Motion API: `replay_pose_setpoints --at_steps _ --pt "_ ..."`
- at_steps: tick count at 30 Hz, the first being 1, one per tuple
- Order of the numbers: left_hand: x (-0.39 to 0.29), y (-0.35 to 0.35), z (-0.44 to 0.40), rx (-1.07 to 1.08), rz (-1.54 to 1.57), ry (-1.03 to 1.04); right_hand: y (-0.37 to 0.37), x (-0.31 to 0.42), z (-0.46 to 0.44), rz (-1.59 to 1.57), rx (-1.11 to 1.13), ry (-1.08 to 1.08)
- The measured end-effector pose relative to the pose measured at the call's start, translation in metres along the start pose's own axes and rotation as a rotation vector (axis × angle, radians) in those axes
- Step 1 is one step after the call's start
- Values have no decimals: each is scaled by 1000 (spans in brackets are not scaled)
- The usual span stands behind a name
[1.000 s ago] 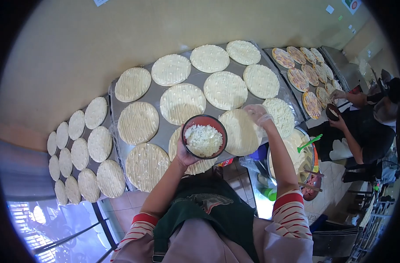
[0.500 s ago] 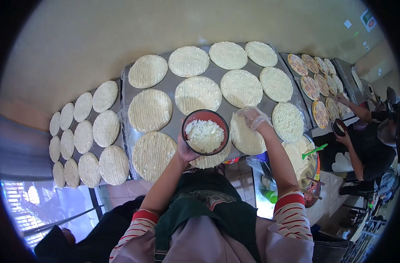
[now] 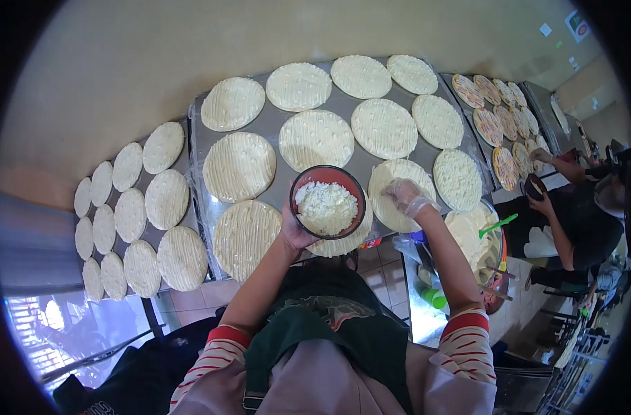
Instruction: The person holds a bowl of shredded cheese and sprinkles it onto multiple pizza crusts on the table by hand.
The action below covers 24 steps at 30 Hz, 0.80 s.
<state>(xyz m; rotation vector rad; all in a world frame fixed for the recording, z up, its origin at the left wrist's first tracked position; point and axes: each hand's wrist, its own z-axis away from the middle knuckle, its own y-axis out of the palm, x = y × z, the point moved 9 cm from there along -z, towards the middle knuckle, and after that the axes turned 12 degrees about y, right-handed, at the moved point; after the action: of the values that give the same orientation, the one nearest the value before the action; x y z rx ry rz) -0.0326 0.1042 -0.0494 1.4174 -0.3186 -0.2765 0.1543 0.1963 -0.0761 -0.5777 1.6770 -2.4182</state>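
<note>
My left hand (image 3: 296, 228) grips a bowl (image 3: 362, 200), reddish inside with a dark rim, tilted toward me. White crumbly stuff, like grated cheese (image 3: 326, 209), fills much of it. My right hand (image 3: 405, 197), in a clear plastic glove, hovers low over a round flat base coated in pale cream (image 3: 402, 223), right of the bowl. Its fingers are bunched and point down; what they hold, if anything, is hidden. Another cream-coated round (image 3: 457, 181) beside it is covered in white crumbs. Below the bowl, a further round (image 3: 340, 245) is partly hidden.
Several more cream-coated rounds (image 3: 315, 140) lie on the grey metal table (image 3: 261, 128), others on a table at left (image 3: 165, 200). At right stand a large bowl of cream (image 3: 468, 238) with a green-handled utensil (image 3: 499, 225) and a co-worker (image 3: 564, 221) by browner-striped rounds (image 3: 487, 126).
My right hand has shifted slightly right and down over the same round, its fingers now bunched lower. The bowl stays in my left hand. The whole view has tilted slightly.
</note>
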Motion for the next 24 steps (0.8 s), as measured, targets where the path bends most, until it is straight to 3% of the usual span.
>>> replay_pose_setpoints --at_steps 2,4,8,11,16,19,24 --pt "1 -2 0 -6 -22 -7 -1 0 10 -72 85 91" --pt "4 -5 -2 -14 -28 -34 -21 24 28 -9 -33 -19" --pt "8 -4 -2 -36 -30 -57 -3 5 38 -109 -46 -51" --pt "13 -1 -6 -12 -19 -60 13 -15 41 -33 84 60" --pt "24 1 -14 -41 -10 -70 -14 -5 67 -23 -111 -151" --pt "31 6 -17 -19 -1 -86 -14 -24 78 -32 -17 -12" --pt "43 6 -24 2 -43 -86 -19 -38 86 107 -53 -20"
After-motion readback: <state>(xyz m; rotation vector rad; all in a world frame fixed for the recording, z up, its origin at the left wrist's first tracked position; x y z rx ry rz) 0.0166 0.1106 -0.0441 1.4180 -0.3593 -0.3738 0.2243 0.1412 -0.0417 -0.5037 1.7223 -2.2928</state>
